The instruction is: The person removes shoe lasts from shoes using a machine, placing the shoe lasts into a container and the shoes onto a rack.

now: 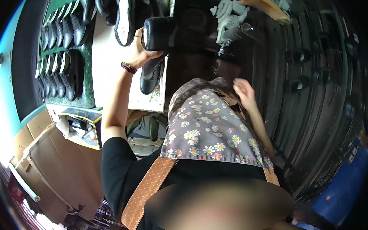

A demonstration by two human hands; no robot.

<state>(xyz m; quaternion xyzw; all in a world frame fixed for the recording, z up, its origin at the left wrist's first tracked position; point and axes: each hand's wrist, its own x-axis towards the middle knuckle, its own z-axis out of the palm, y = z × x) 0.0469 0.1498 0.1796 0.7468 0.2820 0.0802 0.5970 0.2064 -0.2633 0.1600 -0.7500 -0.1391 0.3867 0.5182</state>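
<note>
My left hand (139, 53) reaches forward with its fingers and thumb around the end of a black shoe (158, 34). Just below that hand, another black lace-up shoe (150, 77) lies on the white tabletop (107, 56). A shoe with its pale sole (124, 21) showing is to the left of the held one. My right hand (244, 94) hangs beside the flowered apron (209, 126), slightly blurred, its fingers loosely extended and no object visible in them.
Black shoes (67, 31) stand in rows on a green board at the left. A dusty machine (233, 18) with a yellowish curved part is ahead. Dark slatted racks (301, 77) holding shoes run along the right. A yellow-edged box (82, 127) and cardboard (50, 158) lie at the left.
</note>
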